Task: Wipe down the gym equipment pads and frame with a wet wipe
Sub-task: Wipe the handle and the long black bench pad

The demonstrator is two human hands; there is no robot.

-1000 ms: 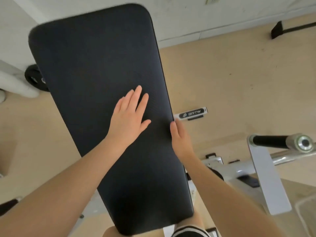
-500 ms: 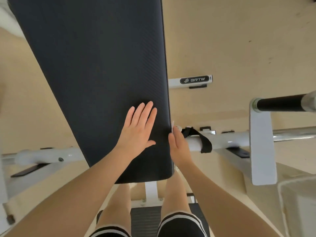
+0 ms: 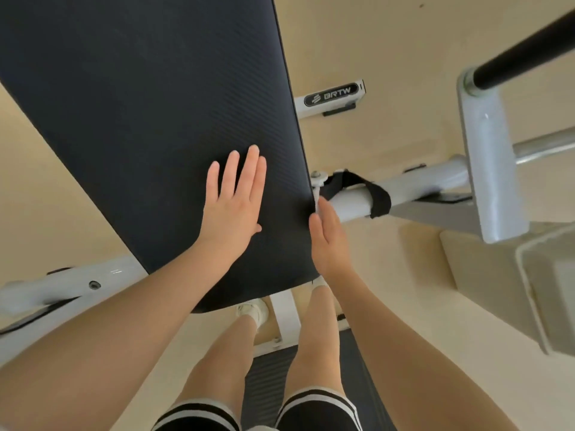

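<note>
The black pad (image 3: 149,119) fills the upper left of the view, tilted, its near rounded end just above the person's knees. The left hand (image 3: 231,200) lies flat on it near the right edge, fingers straight and close together, thumb out to the side. The right hand (image 3: 328,237) is set edge-on against the pad's right side, fingers straight and pressed together; a thin white strip, judged to be the wet wipe (image 3: 316,197), shows at its fingertips, though how it is held cannot be told. Compared with a second ago, both hands have come down the pad from its middle to its near end, the right hand following the side edge throughout. That suggests the side-edge pass is close to its finish. Beyond the right hand, the white frame tube (image 3: 413,185) with a black strap (image 3: 373,194) around it runs off to the right, and a matching white tube (image 3: 62,286) emerges at the left; the frame appears not yet wiped. A black-sleeved bar (image 3: 522,51) on a grey bracket (image 3: 488,150) stands further right, over the beige floor (image 3: 389,35).
</note>
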